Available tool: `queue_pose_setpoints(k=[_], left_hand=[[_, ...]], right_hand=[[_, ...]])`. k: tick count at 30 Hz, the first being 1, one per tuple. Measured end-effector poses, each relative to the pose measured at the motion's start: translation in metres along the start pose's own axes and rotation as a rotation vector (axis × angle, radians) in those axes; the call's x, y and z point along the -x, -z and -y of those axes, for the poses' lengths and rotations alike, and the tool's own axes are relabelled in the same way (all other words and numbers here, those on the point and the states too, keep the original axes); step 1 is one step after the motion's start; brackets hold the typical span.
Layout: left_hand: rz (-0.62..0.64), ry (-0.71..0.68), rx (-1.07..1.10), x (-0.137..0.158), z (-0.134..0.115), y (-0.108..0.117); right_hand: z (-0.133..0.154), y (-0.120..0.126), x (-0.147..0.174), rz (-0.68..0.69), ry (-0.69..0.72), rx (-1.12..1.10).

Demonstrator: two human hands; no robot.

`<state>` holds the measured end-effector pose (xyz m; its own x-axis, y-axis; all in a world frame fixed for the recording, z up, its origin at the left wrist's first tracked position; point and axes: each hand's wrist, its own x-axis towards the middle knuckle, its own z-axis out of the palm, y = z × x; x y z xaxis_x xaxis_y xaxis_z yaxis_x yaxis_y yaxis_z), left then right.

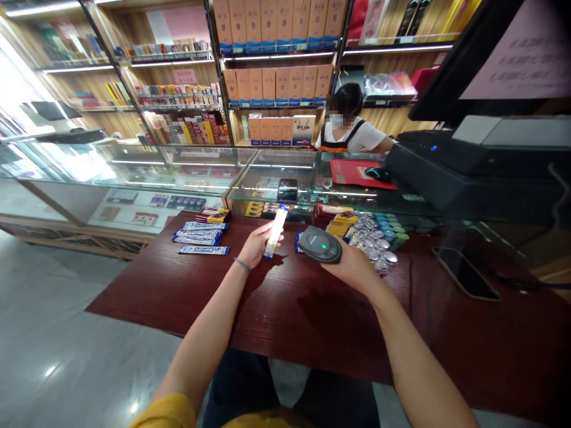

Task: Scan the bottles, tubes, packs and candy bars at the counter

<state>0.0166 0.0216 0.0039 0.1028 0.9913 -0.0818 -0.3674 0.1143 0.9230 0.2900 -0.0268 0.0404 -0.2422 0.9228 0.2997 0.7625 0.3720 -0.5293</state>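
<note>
My left hand (257, 245) is closed on a slim white-and-blue stick packet (276, 230), held tilted above the dark red wooden table (272, 309). In my right hand (352, 267) is a dark grey handheld barcode scanner (319, 244) with a green light on top, its head turned toward the packet. A pile of similar blue-and-white stick packets (200, 233) lies to the left, with a single packet (204, 250) in front of it. Another blue packet (298, 242) is partly hidden behind the scanner.
Red-and-yellow packs (336, 220), silvery round-topped items (377, 241) and small green-capped containers (392, 229) stand at the back right. A phone (466, 273) lies at right, below a monitor (504, 65). Beyond the glass counter (178, 169) is a person (352, 128) before stocked shelves.
</note>
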Motion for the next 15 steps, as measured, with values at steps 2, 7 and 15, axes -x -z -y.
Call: queue_pose_setpoints(k=[2, 7, 15], left_hand=[[0.031, -0.003, 0.019, 0.001, 0.0, 0.002], [0.101, -0.076, -0.098, 0.0, 0.007, 0.003], [0.1, -0.419, -0.829, -0.005, 0.034, -0.029]], right_hand=[[0.0, 0.002, 0.0, -0.02, -0.003, -0.043], [-0.005, 0.015, -0.001, -0.103, -0.046, -0.153], [-0.027, 0.048, 0.001, -0.345, -0.145, -0.347]])
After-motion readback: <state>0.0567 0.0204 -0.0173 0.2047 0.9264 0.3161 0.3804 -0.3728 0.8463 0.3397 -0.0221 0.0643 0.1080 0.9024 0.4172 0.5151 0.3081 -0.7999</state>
